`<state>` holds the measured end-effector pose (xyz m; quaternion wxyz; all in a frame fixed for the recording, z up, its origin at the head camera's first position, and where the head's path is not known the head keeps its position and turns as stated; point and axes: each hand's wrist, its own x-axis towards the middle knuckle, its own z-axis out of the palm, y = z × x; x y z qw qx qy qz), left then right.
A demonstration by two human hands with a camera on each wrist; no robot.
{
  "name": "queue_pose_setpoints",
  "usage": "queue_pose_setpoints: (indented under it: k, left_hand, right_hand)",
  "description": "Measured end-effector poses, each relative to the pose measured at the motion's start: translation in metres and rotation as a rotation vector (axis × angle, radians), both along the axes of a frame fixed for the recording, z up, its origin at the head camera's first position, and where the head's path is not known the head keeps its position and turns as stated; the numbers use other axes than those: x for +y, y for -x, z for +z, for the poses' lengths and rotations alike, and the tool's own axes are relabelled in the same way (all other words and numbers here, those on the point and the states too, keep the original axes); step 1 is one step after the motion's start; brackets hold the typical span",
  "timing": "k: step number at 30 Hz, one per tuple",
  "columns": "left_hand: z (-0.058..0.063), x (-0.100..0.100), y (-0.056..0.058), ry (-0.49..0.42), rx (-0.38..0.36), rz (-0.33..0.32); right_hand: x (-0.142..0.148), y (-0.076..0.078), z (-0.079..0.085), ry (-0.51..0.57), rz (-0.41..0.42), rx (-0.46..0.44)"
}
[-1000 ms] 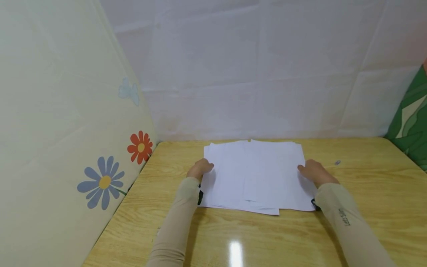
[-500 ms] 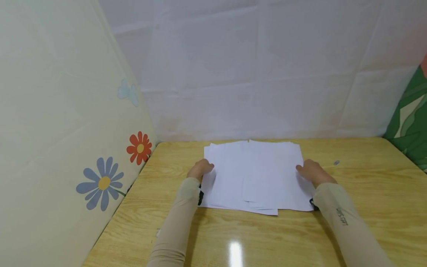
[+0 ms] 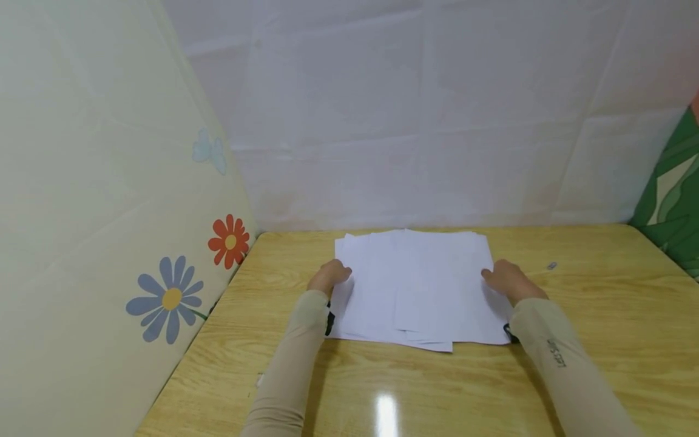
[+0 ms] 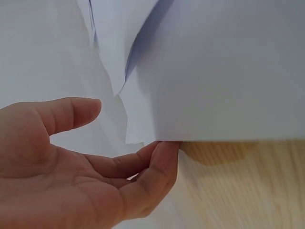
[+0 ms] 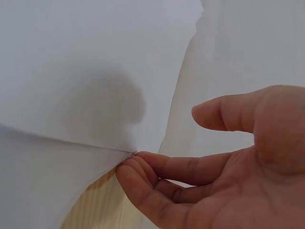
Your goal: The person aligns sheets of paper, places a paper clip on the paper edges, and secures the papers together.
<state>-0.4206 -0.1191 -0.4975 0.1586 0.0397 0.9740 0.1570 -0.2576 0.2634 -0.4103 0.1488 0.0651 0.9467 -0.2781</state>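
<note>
Several white paper sheets (image 3: pixel 420 285) lie overlapping on the wooden table in the head view, fanned unevenly, with one corner jutting out at the front. My left hand (image 3: pixel 329 276) is at their left edge. In the left wrist view its fingertips (image 4: pixel 164 150) touch the paper's edge, while the thumb (image 4: pixel 78 113) stands away from the sheets. On the opposite side, my right hand (image 3: pixel 513 282) presses its fingertips (image 5: pixel 131 164) against the right edge. The right thumb (image 5: pixel 224 112) is raised apart from the paper, and a sheet bows up slightly beside those fingers.
A small paper clip (image 3: pixel 552 266) lies on the table (image 3: pixel 437 388) to the right of my right hand. A white cloth (image 3: pixel 415 121) hangs behind the table. At the left is a cloth panel (image 3: pixel 98 182) with printed flowers.
My right hand has moved slightly left, pushing the right-hand sheets inward so they overlap the others more. The spread of paper is narrower. My left hand has hardly moved.
</note>
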Motion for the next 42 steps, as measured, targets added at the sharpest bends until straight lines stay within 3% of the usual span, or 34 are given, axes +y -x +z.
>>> queue_pose_setpoints:
  k: [8,10,13,16,18,23,26,29,31,32,35,38,39,42]
  left_hand:
    - [0.037,0.013,-0.032,-0.026,-0.049,0.02]
    - [0.037,0.013,-0.033,-0.028,-0.051,0.026]
    - [0.017,0.007,-0.016,-0.022,-0.029,0.014]
    - [0.012,0.008,-0.012,-0.017,-0.005,-0.003]
    - [0.029,0.014,-0.027,-0.044,-0.032,0.022]
    - [0.083,0.035,-0.08,-0.041,-0.043,0.062]
    - [0.097,0.039,-0.096,-0.044,-0.034,0.056]
    - [0.101,0.041,-0.103,-0.048,-0.023,0.036]
    - [0.098,0.043,-0.1,-0.038,-0.022,0.026]
    - [0.106,0.045,-0.107,-0.045,-0.025,0.025]
    - [0.103,0.046,-0.102,-0.042,-0.033,0.028]
    - [0.091,0.043,-0.092,-0.014,-0.004,0.013]
    - [0.068,0.039,-0.071,0.01,0.011,0.002]
    - [0.026,0.031,-0.034,0.056,0.044,-0.019]
  right_hand:
    - [-0.003,-0.001,0.002,0.008,-0.011,-0.006]
    - [-0.004,-0.001,0.001,0.014,-0.022,-0.02]
    - [-0.004,0.001,-0.001,0.008,-0.026,-0.027]
    - [-0.004,0.003,-0.002,-0.003,-0.029,-0.026]
    - [-0.004,0.005,-0.003,-0.009,-0.029,-0.027]
    - [-0.007,0.008,-0.006,-0.008,-0.051,-0.038]
    - [-0.008,0.008,-0.007,-0.003,-0.057,-0.039]
    - [-0.009,0.006,-0.005,0.004,-0.049,-0.025]
    - [-0.01,0.003,-0.002,0.016,-0.04,-0.024]
    - [-0.011,0.002,-0.001,0.018,-0.038,-0.022]
    - [-0.013,0.0,0.001,0.02,-0.032,-0.013]
    - [-0.013,-0.001,0.002,0.017,-0.017,0.004]
    - [-0.013,-0.001,0.001,0.017,-0.016,0.005]
    - [-0.013,0.0,0.0,0.021,-0.018,-0.004]
